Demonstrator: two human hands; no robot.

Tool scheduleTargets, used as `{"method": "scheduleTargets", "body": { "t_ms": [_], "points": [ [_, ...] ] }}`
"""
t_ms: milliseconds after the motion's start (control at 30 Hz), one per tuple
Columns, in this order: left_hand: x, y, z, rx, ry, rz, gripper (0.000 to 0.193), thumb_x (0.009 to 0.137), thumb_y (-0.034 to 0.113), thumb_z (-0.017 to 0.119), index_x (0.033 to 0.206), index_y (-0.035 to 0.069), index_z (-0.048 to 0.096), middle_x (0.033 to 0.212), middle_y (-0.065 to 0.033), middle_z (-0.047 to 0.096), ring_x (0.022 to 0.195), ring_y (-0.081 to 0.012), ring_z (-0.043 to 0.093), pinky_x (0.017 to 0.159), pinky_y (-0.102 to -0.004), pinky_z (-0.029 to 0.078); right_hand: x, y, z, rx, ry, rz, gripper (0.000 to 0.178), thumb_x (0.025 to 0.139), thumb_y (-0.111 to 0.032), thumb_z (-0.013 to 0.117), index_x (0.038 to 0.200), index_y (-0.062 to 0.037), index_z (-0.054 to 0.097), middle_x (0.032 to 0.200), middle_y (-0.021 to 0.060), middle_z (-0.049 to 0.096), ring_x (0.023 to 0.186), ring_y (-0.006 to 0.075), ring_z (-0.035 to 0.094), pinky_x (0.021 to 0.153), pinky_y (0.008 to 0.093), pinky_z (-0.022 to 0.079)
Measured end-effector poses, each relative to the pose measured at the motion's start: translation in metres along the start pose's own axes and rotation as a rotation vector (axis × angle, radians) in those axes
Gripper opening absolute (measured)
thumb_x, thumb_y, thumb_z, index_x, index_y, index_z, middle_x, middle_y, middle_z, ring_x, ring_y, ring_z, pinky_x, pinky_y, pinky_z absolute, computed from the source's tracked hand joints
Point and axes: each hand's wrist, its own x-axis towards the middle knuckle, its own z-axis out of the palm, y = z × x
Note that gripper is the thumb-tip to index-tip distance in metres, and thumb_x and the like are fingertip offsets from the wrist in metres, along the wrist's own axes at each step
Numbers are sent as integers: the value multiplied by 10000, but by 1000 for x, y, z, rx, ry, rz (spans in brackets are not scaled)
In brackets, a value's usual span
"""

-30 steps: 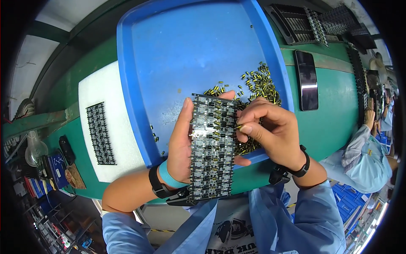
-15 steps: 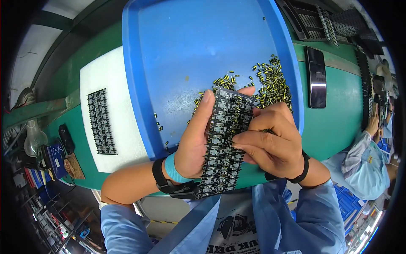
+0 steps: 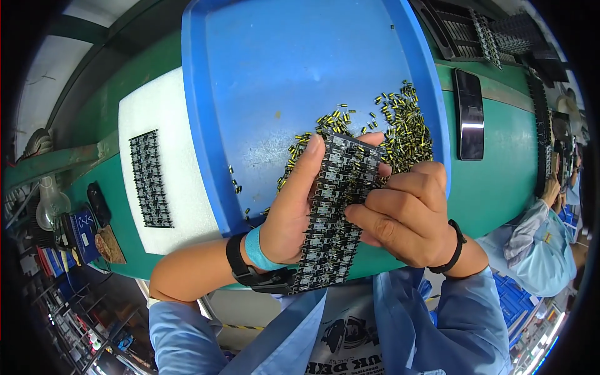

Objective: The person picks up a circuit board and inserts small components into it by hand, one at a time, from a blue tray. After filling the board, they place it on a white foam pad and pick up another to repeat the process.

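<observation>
My left hand (image 3: 289,206) grips a long, dark circuit board panel (image 3: 337,209) by its edges, thumb along the left side and fingertips showing past the far right corner. The panel slants over the near edge of the blue tray, its rows of small boards facing up. My right hand (image 3: 409,215) is closed at the panel's right half, with thumb and index fingertips against its surface. Whatever those fingertips hold is hidden. Beyond both hands, many small black-and-yellow cylindrical capacitors (image 3: 409,128) lie heaped in the tray.
The blue tray (image 3: 300,56) sits on a green table (image 3: 494,169). Left of it, a second panel (image 3: 150,178) lies on a white foam sheet (image 3: 178,119). A phone (image 3: 469,115) rests at right, near black racks (image 3: 462,31). Another person (image 3: 544,237) works at far right.
My right hand's fingers have curled further in, and the loose capacitors seen by its palm are now hidden. The panel and left hand have shifted very slightly right.
</observation>
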Motion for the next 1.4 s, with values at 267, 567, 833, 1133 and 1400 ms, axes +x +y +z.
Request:
{"method": "scheduleTargets", "body": {
  "t_ms": [267, 567, 833, 1133, 1400],
  "points": [
    [0, -1, -1, 30, 12, -1, 779, 1128, 608, 206, 1577, 19, 448, 1340, -139, 663, 1207, -228, 650, 1089, -359, 506, -1, -3, 5, -72, 8, -48, 353, 732, -255, 793, 1052, -111, 825, 984, -18, 675, 929, 208, 593, 798, 394, 440],
    [3, 1, -16, -197, -115, 30, 777, 1125, 606, 202, 1610, 27, 380, 1368, -170, 649, 1245, -265, 647, 1080, -385, 535, 1, 1, 7, -9, 27, -40, 398, 728, -207, 848, 1113, -108, 822, 1004, -6, 682, 919, 203, 600, 803, 376, 442],
    [3, 1, -23, -415, -269, -24, 823, 1090, 689, 237, 1679, 114, 229, 1526, -213, 502, 1264, -387, 619, 978, -663, 574, -4, 21, -3, 288, 135, 540, 214, 809, -100, 799, 1014, -50, 766, 1025, 59, 669, 926, 260, 641, 818, 405, 470],
    [6, -1, -28, -432, -272, 17, 819, 1088, 690, 249, 1688, 134, 199, 1549, -229, 466, 1281, -419, 588, 948, -735, 561, -6, 31, 3, 186, -300, 391, 112, 841, -32, 768, 950, -42, 747, 977, 106, 674, 912, 344, 646, 842, 441, 522],
    [5, -1, -30, -446, -260, 46, 806, 1095, 676, 247, 1685, 127, 219, 1537, -227, 481, 1260, -402, 608, 937, -718, 578, -5, 24, 1, 548, 41, 730, 130, 895, 12, 776, 1022, -13, 767, 962, 100, 760, 876, 225, 727, 782, 341, 557]
  ]
}}
